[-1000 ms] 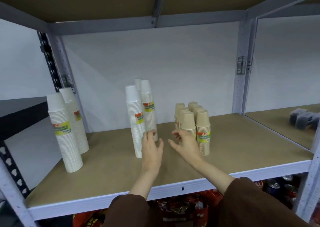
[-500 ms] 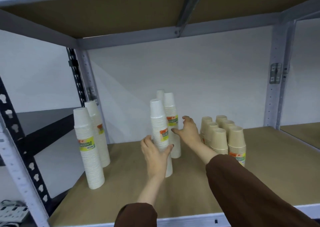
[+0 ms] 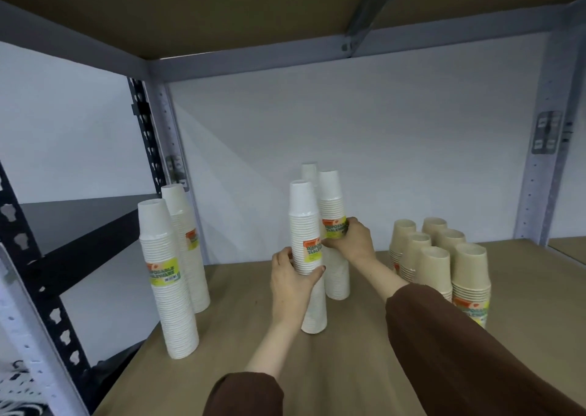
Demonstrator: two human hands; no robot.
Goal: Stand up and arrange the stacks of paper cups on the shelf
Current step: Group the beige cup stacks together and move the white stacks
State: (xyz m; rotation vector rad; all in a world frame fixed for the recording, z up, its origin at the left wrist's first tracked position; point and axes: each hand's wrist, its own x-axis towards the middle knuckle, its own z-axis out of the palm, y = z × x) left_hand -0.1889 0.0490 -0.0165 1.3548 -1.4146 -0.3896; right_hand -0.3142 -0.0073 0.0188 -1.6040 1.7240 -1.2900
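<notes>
Three tall white cup stacks stand upright in the middle of the brown shelf board point(image 3: 247, 352). My left hand point(image 3: 293, 281) is wrapped around the front white stack point(image 3: 304, 225) at its label. My right hand point(image 3: 352, 241) grips the white stack behind it point(image 3: 331, 200) at its yellow label. A third white stack point(image 3: 309, 171) peeks out behind both. Two more tall white stacks stand at the left, the nearer one point(image 3: 166, 276) in front of the other point(image 3: 184, 219). Several short tan cup stacks point(image 3: 437, 263) stand upright in a cluster at the right.
Grey metal uprights frame the bay at the left point(image 3: 165, 149) and right point(image 3: 545, 168). The upper shelf point(image 3: 253, 10) hangs low overhead. A black shelf unit point(image 3: 73, 225) adjoins at the left. A white wall closes the back.
Both hands reached forward and closed on the two middle white stacks, left on the front one, right on the one behind. My view moved closer and leftward.
</notes>
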